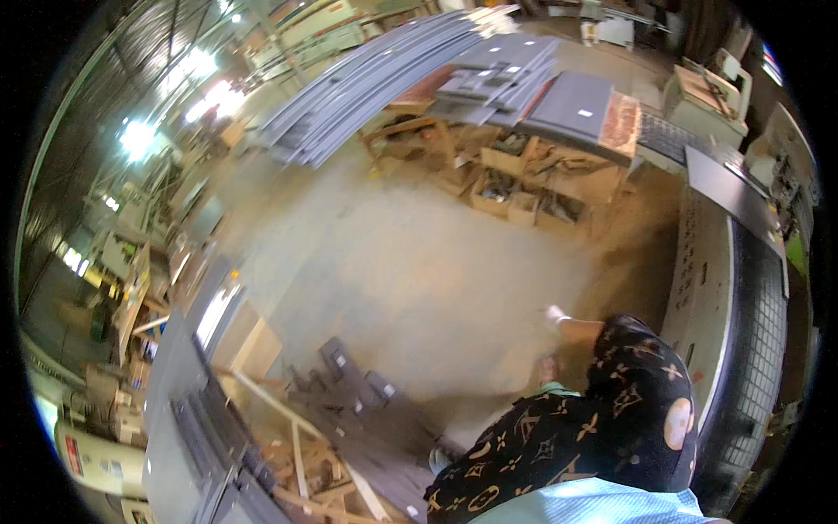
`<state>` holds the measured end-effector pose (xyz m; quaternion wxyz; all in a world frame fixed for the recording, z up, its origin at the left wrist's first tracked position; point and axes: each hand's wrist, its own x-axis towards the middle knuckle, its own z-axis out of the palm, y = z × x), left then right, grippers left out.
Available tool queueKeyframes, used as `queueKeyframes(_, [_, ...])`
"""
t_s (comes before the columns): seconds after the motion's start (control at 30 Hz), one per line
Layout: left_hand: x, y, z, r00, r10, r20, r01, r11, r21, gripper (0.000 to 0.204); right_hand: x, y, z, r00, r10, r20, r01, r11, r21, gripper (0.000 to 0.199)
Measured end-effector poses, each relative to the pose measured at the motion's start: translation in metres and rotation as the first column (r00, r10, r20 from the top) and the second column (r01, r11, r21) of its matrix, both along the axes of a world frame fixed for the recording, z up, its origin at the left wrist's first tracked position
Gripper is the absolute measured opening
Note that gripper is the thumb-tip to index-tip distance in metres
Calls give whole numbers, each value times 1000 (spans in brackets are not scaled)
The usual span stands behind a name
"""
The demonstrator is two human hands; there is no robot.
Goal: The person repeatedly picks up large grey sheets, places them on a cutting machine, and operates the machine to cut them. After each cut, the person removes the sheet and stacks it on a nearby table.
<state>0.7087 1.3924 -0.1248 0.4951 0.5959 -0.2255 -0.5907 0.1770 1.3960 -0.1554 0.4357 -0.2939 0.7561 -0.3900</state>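
Neither my left hand nor my right hand can be made out. At the lower right are my legs in dark patterned trousers [559, 432], with a pale blue checked garment [602, 502] below them at the picture's edge. One bare lower leg [580, 330] stretches out over the dusty floor. A pale oval patch [678, 424] shows on the trousers; I cannot tell what it is. Left of my legs lie dark grey panels and strips [367, 419]. A small greyish thing [439, 460] beside the trousers is too blurred to name.
Long grey boards [375, 74] and flat grey panels [576, 100] are stacked on wooden stands ahead. Boxes of scraps [497, 183] sit beneath. A long machine with a gridded belt [755, 349] runs along the right. Wooden frame pieces [301, 445] lie at the lower left.
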Motion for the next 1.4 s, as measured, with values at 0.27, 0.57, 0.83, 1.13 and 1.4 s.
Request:
queueKeyframes(0.27, [-337,-189,41,888,-449,-98,442,893,-84,10,-180,166,15,651,400,-646,16,843,538,13])
queueKeyframes(0.57, [-714,-395,145,399,-862,-314,842,480,-246,35,-201,191,-123,916,-385,-115,401,858,321,20])
queueKeyframes(0.83, [-989,-587,232,428,-789,-440,814,548,-192,55,-216,70,-64,385,-922,-44,920,387,-64,15])
queueKeyframes(1.13, [-1122,-654,221,631,-642,-435,664,737,-126,33,-243,-40,18,114,-937,330,993,95,-72,16])
queueKeyframes(1.4, [-998,-474,235,58,-926,-372,964,149,-222,20,-476,-161,202,660,-644,387,751,554,-358,26])
